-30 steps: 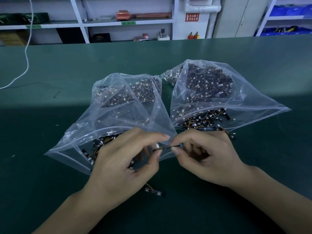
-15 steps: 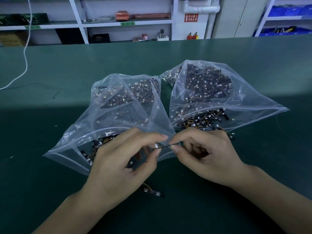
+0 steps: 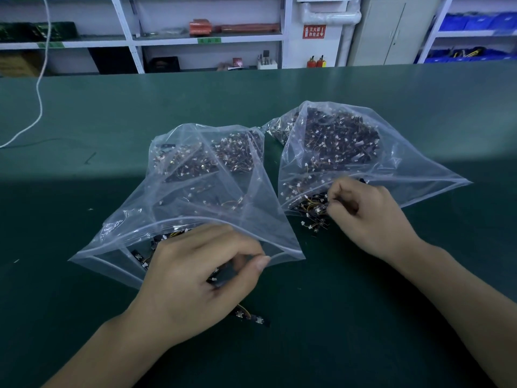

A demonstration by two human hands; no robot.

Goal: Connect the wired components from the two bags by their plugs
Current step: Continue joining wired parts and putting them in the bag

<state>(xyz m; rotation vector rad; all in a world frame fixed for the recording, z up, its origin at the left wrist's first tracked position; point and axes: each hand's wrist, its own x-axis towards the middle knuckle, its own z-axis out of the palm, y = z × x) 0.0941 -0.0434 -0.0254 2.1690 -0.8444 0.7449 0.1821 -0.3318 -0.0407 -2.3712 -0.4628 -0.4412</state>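
Plastic bag mouths point(image 3: 195, 222), curled fingers point(image 3: 340, 191).

Two clear bags of small wired components lie on the green table point(image 3: 363, 317) — the left bag point(image 3: 173, 219) at centre frame, the right bag point(image 3: 391, 163) to its upper right. The left hand point(image 3: 195, 275) curls at the left bag's mouth, a black wired piece point(image 3: 251, 317) just below it. The right hand point(image 3: 369, 217) pinches among the components point(image 3: 310, 208) spilling from the right bag — what it holds is unclear.
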